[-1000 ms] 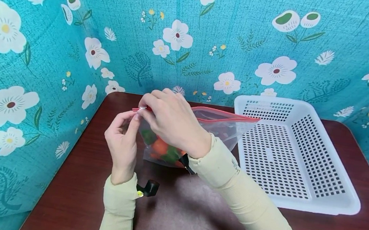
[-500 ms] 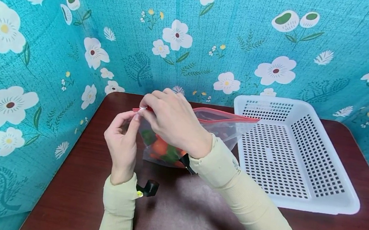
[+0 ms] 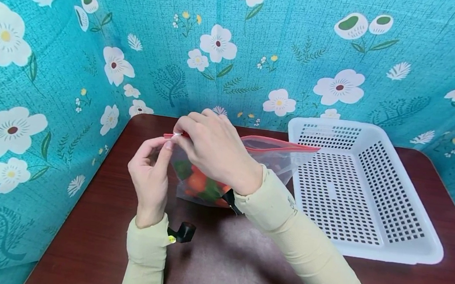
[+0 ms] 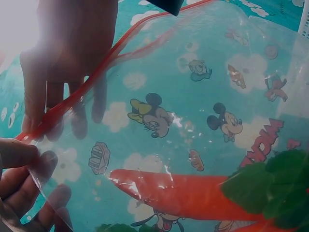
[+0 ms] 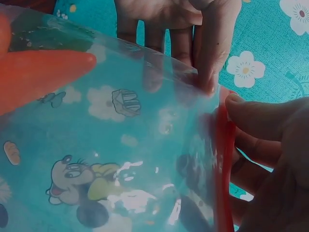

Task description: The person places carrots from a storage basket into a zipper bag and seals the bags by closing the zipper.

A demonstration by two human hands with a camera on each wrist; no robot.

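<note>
A clear zip bag (image 3: 277, 162) with printed cartoon figures stands on the table, its mouth edged by a red zip strip (image 3: 304, 147). Inside it lie an orange carrot (image 4: 169, 193) and green leaves (image 4: 275, 181), with more orange and green pieces behind the plastic. My left hand (image 3: 151, 175) pinches the bag's upper left corner between thumb and fingers. Right beside it, my right hand (image 3: 214, 150) pinches the red strip close to that corner, at a small white piece (image 3: 177, 134). Farther right, the two red edges stand apart. My right hand hides part of the bag.
A white perforated plastic basket (image 3: 430, 249) stands to the right, just behind and beside the bag's right corner. The dark red-brown table (image 3: 86, 238) meets a blue flowered cloth (image 3: 172, 37) at the back and left.
My right fingertips and the small white piece have shifted very slightly to the right along the red strip. The left hand, bag and basket look nearly the same.
</note>
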